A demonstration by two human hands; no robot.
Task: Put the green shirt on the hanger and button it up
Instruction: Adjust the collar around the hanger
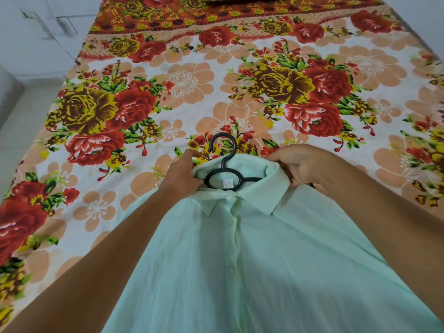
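Observation:
A pale green shirt (252,260) lies front-up on the bed, its placket closed down the middle with small buttons showing. A black plastic hanger (224,162) sits inside the neck, its hook sticking out beyond the collar onto the bedsheet. My left hand (182,174) grips the left side of the collar next to the hanger's ring. My right hand (302,164) holds the right side of the collar, fingers curled around the fabric. The hanger's arms are hidden under the shirt.
The bed is covered by a floral bedsheet (192,92) with red and yellow roses. A white tiled floor (21,116) runs along the left side of the bed. A dark patterned cushion edge (240,0) shows at the far end.

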